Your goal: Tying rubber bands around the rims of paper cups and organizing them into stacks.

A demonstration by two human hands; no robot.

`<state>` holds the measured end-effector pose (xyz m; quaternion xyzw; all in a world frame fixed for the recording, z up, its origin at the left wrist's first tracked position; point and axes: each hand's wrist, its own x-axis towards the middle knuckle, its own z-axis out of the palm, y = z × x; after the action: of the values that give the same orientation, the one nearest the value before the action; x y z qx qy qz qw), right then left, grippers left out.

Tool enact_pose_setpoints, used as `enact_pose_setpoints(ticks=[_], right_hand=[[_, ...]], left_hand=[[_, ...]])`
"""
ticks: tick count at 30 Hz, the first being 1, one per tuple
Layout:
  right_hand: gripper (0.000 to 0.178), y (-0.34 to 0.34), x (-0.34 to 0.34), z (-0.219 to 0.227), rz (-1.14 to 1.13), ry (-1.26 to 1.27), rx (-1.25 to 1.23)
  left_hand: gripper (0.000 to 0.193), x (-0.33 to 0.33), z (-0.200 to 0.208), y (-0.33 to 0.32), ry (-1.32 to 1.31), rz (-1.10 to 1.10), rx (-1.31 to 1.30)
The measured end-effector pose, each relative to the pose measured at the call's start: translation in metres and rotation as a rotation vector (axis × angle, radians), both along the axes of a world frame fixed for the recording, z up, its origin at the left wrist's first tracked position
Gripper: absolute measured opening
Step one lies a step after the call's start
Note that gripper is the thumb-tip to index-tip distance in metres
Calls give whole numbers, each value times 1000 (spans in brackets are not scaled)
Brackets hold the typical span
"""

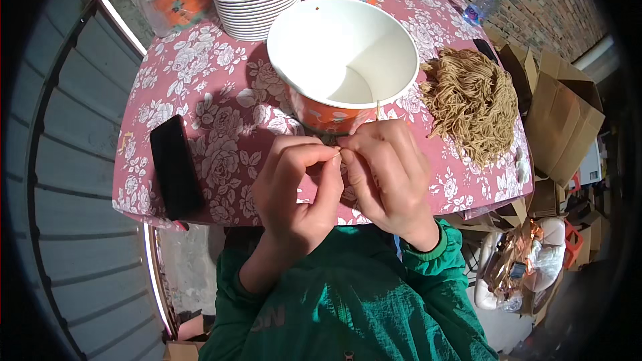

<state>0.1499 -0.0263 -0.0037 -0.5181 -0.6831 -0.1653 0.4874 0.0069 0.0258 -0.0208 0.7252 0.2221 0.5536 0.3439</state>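
The left hand (294, 190) and right hand (391, 177) each press thumb to forefinger, fingertips meeting just in front of the white-lined bucket (334, 60) on what appears to be a thin tan strand (378, 111), partly visible by the bucket's near rim. Tan cords (471, 103) lie heaped right of the bucket; a black phone (176, 167) lies left of it, nearer the person.

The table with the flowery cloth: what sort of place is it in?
Probably a sunlit yard or makeshift workspace, judging by the brick wall, metal panels and open cardboard box.
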Motion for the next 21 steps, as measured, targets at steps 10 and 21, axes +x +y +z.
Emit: enact_pose_setpoints(ticks=[10,21], right_hand=[[11,-9,-2,16,61,179,-139],[9,-11,18,30,219,111,-324]], left_hand=[[27,7,-6,7,106,336,597],[34,7,0,22,13,101,517]])
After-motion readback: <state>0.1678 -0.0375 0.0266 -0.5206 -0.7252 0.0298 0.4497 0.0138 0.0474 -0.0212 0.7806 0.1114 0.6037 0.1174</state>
